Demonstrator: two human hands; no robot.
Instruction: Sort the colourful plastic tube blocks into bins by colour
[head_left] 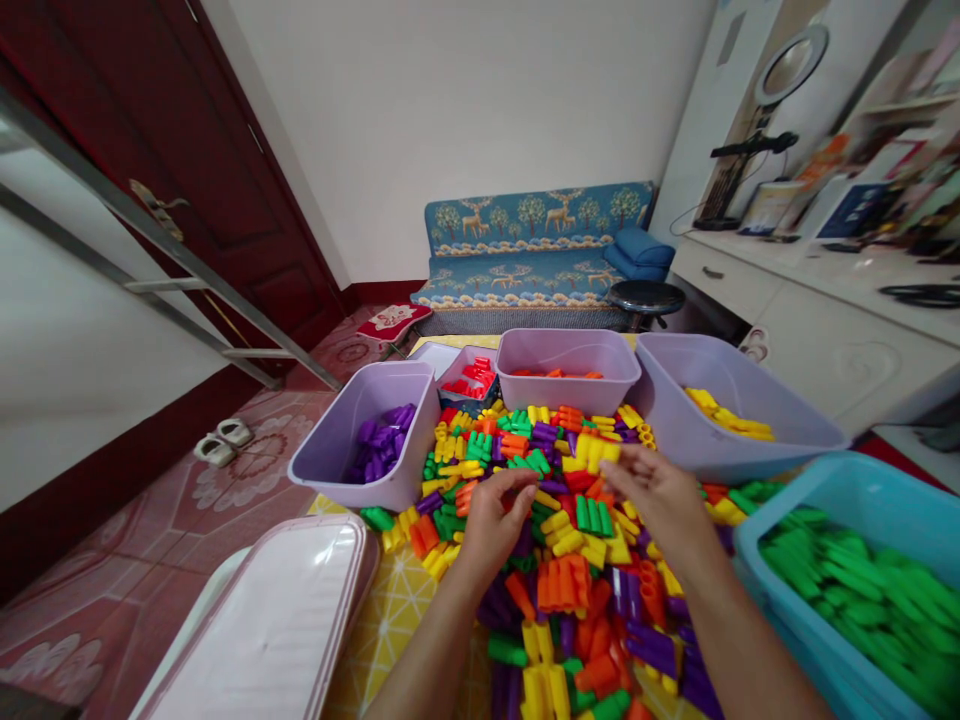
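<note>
A large heap of plastic interlocking blocks (555, 520) in many colours covers the yellow patterned cloth (386, 610). My right hand (649, 495) hovers over the heap with fingers apart, its fingertips at a yellow block (596, 452). My left hand (491, 520) curls down over the blocks with its fingers together, and I cannot tell whether it pinches anything. Around the heap stand a lilac bin of purple blocks (330, 450), a lilac bin of orange blocks (568, 350), a lilac bin of yellow blocks (750, 385), a blue bin of green blocks (795, 500) and a small tray of red blocks (457, 362).
A pink-rimmed plastic lid (262, 630) lies at the lower left beside the cloth. Beyond the bins are a blue sofa (525, 250), a black stool (645, 300), a dark red door (225, 180), and a white cabinet (840, 310).
</note>
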